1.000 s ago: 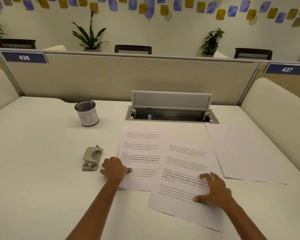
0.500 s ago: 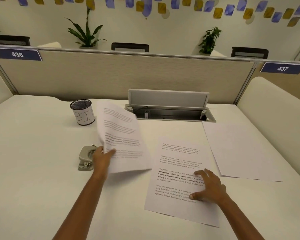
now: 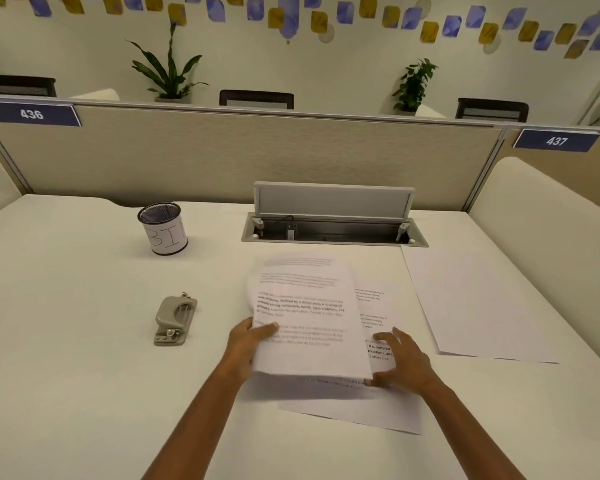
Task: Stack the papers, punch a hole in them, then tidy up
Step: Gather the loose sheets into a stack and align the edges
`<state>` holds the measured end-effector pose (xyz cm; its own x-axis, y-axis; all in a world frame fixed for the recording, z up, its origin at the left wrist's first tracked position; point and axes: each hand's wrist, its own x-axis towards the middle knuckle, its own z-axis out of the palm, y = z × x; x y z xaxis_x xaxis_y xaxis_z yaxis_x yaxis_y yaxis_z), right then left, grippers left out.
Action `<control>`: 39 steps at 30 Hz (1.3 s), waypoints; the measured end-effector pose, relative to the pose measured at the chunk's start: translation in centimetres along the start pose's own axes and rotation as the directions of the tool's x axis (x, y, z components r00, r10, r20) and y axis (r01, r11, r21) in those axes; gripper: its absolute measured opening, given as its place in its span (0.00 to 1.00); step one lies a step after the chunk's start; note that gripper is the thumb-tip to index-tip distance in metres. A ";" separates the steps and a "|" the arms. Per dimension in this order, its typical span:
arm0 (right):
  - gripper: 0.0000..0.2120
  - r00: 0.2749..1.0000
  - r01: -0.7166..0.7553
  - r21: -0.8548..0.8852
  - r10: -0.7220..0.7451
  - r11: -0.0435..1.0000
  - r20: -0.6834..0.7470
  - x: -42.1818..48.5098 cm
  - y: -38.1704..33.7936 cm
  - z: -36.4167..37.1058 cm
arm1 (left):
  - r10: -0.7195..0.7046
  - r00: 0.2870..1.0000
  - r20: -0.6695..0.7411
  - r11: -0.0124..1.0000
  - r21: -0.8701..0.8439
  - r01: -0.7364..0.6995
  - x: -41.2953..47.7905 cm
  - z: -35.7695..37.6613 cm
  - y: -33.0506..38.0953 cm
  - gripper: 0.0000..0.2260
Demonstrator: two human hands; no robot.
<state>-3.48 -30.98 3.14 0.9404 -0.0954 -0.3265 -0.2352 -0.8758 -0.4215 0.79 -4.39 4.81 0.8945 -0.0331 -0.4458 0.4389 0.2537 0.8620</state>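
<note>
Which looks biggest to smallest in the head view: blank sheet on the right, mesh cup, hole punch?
1. Blank sheet, clearly largest.
2. Mesh cup and hole punch look alike; the cup stands farther away, so unranked.

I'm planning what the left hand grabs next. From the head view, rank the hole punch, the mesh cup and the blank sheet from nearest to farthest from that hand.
1. Hole punch: just left of the left hand.
2. Mesh cup: farther back and to the left.
3. Blank sheet: far right, beyond the right hand.
</note>
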 end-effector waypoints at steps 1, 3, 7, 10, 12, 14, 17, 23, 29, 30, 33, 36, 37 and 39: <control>0.40 1.000 0.008 -0.001 -0.008 1.000 0.001 0.0 0.1 0.0 | -0.013 1.000 -0.026 0.999 0.049 0.014 0.1 0.2 -0.7 0.14; 0.36 1.000 0.024 0.052 -0.023 0.998 -0.002 0.1 0.5 0.0 | -0.011 0.996 -0.088 0.991 0.135 0.023 0.0 0.7 -1.7 0.14; 0.19 0.969 0.088 0.224 -0.031 0.971 -0.246 -0.1 1.7 -0.5 | 0.109 0.976 -0.187 0.918 0.396 -0.027 0.1 1.8 -2.7 0.21; 0.15 0.851 0.018 0.129 0.053 0.991 -0.523 -0.2 3.1 -1.0 | 0.197 0.970 -0.144 0.811 0.579 -0.078 -0.2 2.5 -3.2 0.25; 0.20 0.826 -0.156 0.021 0.142 0.988 -0.546 0.0 4.5 -1.3 | 0.287 0.952 -0.111 0.678 0.725 -0.120 -0.4 2.8 -3.5 0.26; 0.25 0.831 -0.276 -0.016 0.231 0.961 -0.506 0.1 5.9 -1.5 | 0.373 0.926 -0.056 0.488 0.861 -0.145 -0.7 2.9 -3.9 0.26; 0.27 0.826 -0.382 -0.008 0.338 0.924 -0.450 0.3 7.2 -1.3 | 0.402 0.902 0.157 0.267 0.922 -0.279 -0.6 2.7 -4.8 0.28; 0.22 0.806 -0.207 -0.222 0.037 0.953 -0.591 0.0 7.2 -0.2 | 0.215 0.875 0.434 -0.068 0.901 -0.429 0.4 1.0 -6.7 0.29; 0.19 0.672 -0.080 -0.360 -0.216 0.929 -0.708 -0.4 5.1 -1.3 | 0.246 0.879 0.409 -0.049 0.911 -0.410 0.9 -0.2 -6.5 0.29; 0.21 0.646 -0.010 -0.342 -0.255 0.940 -0.720 -0.4 4.0 -1.5 | 0.248 0.879 0.407 -0.052 0.912 -0.408 0.9 -0.1 -6.5 0.29; 0.17 0.501 0.244 -0.345 -0.422 0.906 -0.755 -0.4 0.6 -2.4 | 0.267 0.882 0.389 -0.031 0.918 -0.396 0.8 0.0 -6.5 0.29; 0.11 0.444 0.499 -0.129 -0.381 0.857 -0.811 -1.5 -2.9 -3.5 | 0.285 0.880 0.380 -0.020 0.920 -0.391 0.7 0.1 -6.5 0.29; 0.12 0.476 0.557 0.045 -0.274 0.829 -0.836 -1.8 -3.8 -3.7 | 0.290 0.878 0.380 -0.016 0.920 -0.393 0.7 0.1 -6.6 0.29; 0.11 0.517 0.571 0.345 -0.001 0.745 -0.856 -1.9 -5.1 -4.2 | 0.297 0.876 0.379 -0.010 0.919 -0.394 0.7 0.0 -6.7 0.29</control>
<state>-3.04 -28.34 9.40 0.6969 -0.4538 0.5553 0.2769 -0.5439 -0.7921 -1.51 -6.16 -1.26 0.9464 -0.3201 -0.0429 -0.2794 -0.8779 0.3888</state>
